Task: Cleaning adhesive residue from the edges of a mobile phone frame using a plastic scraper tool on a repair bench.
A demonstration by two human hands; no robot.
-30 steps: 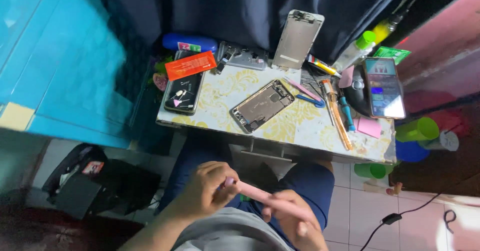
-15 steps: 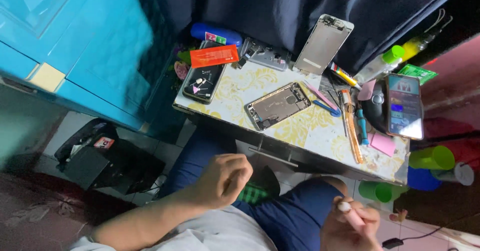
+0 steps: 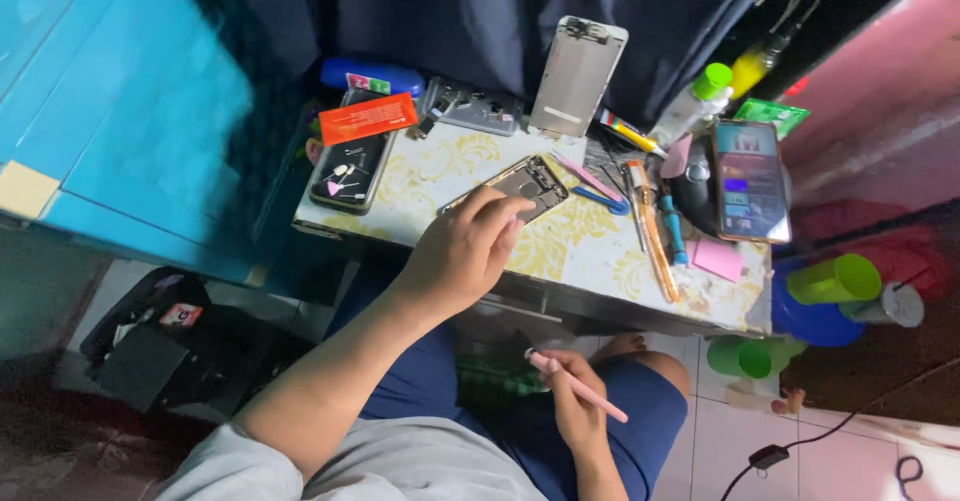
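An opened phone [image 3: 527, 181] with its insides showing lies in the middle of a small patterned table [image 3: 600, 251]. My left hand [image 3: 462, 253] reaches over the table's near edge and closes its thumb and fingers on the phone's near end, hiding that end. My right hand [image 3: 572, 413] is low over my lap, well short of the table, and holds a slim pink tool [image 3: 580, 388] that points up to the left.
A silver screen frame [image 3: 577, 76] leans on the dark curtain. On the table are a lit phone [image 3: 750, 181], a black phone [image 3: 350, 173], an orange card [image 3: 367, 118] and several hand tools [image 3: 650, 226]. Green cups [image 3: 833, 281] stand at right; a black bag [image 3: 150, 346] lies on the floor.
My left hand has risen from my lap as a fist and come onto the opened phone. My right hand with the pink tool has shifted left and the view has tilted.
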